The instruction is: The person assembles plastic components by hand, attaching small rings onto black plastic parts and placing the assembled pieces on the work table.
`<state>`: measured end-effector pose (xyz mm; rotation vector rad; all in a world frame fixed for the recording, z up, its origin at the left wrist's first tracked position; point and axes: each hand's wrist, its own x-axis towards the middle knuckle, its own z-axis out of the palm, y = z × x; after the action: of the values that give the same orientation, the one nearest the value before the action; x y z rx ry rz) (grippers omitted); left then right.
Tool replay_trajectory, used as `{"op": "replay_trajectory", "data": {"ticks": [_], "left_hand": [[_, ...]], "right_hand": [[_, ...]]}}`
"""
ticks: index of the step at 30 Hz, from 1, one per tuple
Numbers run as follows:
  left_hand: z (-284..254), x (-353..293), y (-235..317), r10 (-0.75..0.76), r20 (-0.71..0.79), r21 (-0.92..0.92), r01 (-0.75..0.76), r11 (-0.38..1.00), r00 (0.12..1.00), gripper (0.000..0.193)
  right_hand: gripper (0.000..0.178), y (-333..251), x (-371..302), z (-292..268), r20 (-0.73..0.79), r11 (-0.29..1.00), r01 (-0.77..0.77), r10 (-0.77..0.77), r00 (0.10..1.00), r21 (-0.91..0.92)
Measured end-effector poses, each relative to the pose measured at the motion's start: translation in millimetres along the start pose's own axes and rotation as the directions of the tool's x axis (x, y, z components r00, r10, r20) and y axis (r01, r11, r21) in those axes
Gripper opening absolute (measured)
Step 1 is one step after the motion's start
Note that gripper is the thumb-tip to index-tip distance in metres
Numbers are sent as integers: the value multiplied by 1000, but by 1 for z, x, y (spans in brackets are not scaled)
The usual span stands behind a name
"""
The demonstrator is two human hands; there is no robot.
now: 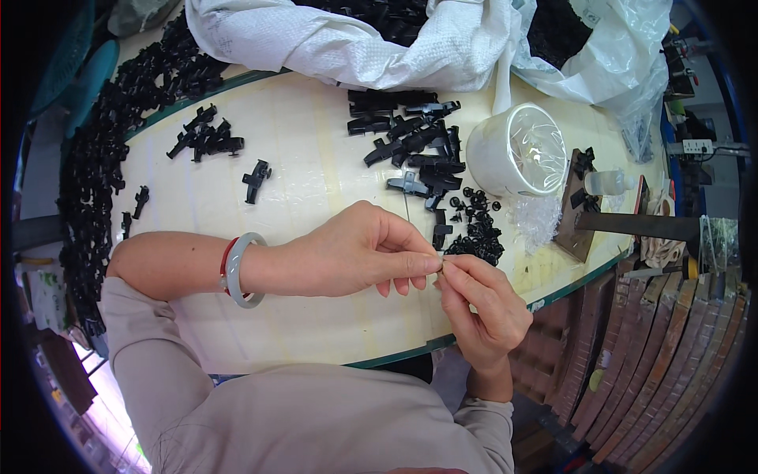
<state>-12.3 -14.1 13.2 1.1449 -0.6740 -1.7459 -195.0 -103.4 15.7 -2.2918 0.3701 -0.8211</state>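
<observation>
Over the table's front right part, my left hand (347,249) and my right hand (488,304) meet fingertip to fingertip. Both pinch at the same spot; whatever lies between the fingertips is too small and covered to make out. Just beyond them is a loose heap of small round black plastic parts (478,237). A pile of larger black plastic clip-like parts (418,146) lies farther back, one greyish part (408,185) among them. A thin dark line runs down from that greyish part toward my left hand.
A white bucket (485,150) lined with clear plastic stands at the right, near a small translucent bottle (606,182) and a brown board (570,217). White woven sacks (339,51) fill the back. Many black parts (91,205) crowd the left edge; a few (255,182) lie mid-table.
</observation>
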Motion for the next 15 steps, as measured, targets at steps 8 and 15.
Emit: {"op": "replay_trajectory", "data": {"ticks": [8, 15], "left_hand": [[-12, 29, -4, 724, 418, 896, -382, -228, 549, 27], [-11, 23, -8, 640, 585, 808, -418, -414, 498, 13]], "right_hand": [[26, 22, 24, -47, -221, 961, -124, 68, 973, -248], [16, 51, 63, -59, -64, 899, 103, -143, 988, -426]]}}
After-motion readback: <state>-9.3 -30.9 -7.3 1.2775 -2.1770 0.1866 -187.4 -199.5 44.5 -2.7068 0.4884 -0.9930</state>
